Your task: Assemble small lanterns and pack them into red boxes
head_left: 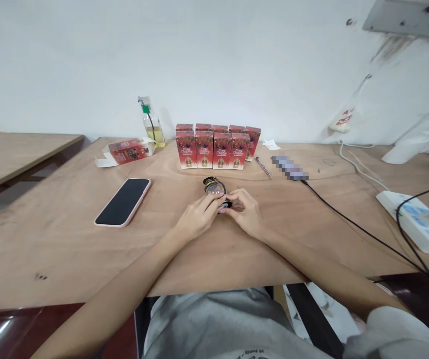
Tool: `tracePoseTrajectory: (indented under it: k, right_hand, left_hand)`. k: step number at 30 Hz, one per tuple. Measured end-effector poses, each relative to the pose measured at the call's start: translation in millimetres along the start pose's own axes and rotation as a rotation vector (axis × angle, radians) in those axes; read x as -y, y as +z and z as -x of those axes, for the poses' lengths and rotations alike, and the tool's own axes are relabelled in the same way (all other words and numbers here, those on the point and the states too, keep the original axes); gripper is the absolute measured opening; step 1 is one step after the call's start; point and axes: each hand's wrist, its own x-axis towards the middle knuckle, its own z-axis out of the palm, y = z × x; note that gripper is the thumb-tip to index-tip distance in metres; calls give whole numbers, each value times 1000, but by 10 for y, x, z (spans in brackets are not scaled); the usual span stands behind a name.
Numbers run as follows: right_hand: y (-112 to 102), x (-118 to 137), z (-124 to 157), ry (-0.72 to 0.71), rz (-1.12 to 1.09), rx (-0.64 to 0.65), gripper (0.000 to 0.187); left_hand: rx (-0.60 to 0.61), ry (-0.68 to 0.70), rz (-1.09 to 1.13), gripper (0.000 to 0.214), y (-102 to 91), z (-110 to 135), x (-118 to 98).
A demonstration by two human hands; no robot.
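Observation:
My left hand [198,216] and my right hand [247,213] meet at the middle of the table. Between their fingertips they pinch a small round black piece [226,204] with a light-coloured face; the fingers cover part of it. Just beyond the fingers lies a small clear glass item [214,188] with a black and gold end, like a miniature lantern. Whether the black piece is joined to the glass item I cannot tell.
Several red boxes [204,149] stand in rows behind my hands. An opened red box [130,151] and a pump bottle [153,124] are at back left. A phone [123,202] lies left; a pen [263,167], cabled phone [290,167] and power strip [419,224] are right.

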Motion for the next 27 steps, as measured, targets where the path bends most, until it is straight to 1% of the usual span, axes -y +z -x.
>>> tracePoseTrajectory:
  k: [6, 9, 11, 14, 16, 18, 20, 23, 27]
  right_hand:
    - [-25, 62, -9, -151, 127, -69, 6]
    - [-39, 63, -5, -215, 202, -110, 5]
    - [-51, 54, -3, -267, 241, -114, 9]
    - [-72, 38, -5, -367, 266, -123, 15]
    - [-82, 31, -8, -406, 260, -126, 18]
    - [-84, 27, -11, -388, 255, -104, 20]
    - [-77, 24, -12, -344, 248, -66, 20]
    - [-56, 15, -8, -312, 235, -26, 19]
    - [-45, 6, -1, -318, 258, -18, 21]
  left_hand:
    - [-37, 24, -12, 36, -11, -14, -15]
    - [-75, 12, 15, 44, -10, -11, -50]
    - [-123, -39, 43, 51, -17, -9, -79]
    - [-220, -197, 120, 66, -35, -16, -111]
    - [-255, -294, 207, 75, -42, -30, -116]
    - [-237, -363, 314, 80, -38, -44, -108]
    - [-177, -411, 412, 82, -19, -50, -95]
    - [-98, -401, 490, 82, 26, -40, -78]
    - [-90, -374, 508, 81, 64, -20, -75]
